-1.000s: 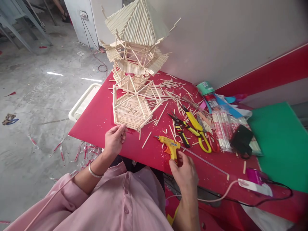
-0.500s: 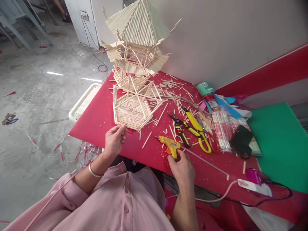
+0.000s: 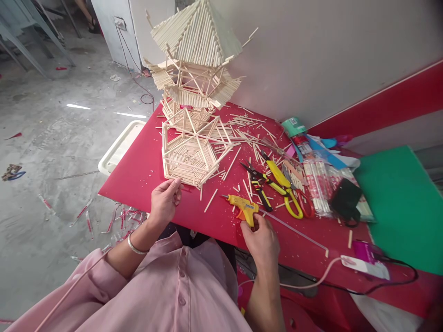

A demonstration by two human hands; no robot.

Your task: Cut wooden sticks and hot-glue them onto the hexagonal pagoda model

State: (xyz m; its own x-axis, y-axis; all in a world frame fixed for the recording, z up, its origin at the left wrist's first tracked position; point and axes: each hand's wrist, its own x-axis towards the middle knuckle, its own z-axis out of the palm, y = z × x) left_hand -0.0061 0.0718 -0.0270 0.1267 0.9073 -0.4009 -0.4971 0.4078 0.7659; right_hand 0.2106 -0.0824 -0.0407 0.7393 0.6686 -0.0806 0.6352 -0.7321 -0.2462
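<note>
A tall tiered tower of pale wooden sticks (image 3: 195, 60) stands at the back of the red table (image 3: 138, 170). In front of it lies a flat hexagonal stick frame (image 3: 190, 154). My left hand (image 3: 165, 201) rests at the frame's near corner, its fingers curled and pinching a thin stick end there. My right hand (image 3: 262, 240) wraps round the handle of a yellow glue gun (image 3: 242, 207) that lies on the table, nozzle pointing left.
Loose sticks (image 3: 249, 133) litter the table. Yellow-handled cutters and scissors (image 3: 277, 184), stick packets (image 3: 321, 184), a black pouch (image 3: 344, 200) and a green sheet (image 3: 398, 207) lie to the right. A white tray (image 3: 117, 147) juts out left of the table.
My right hand has moved up from just behind the glue gun and closed round its handle. My left hand has stayed at the frame's corner.
</note>
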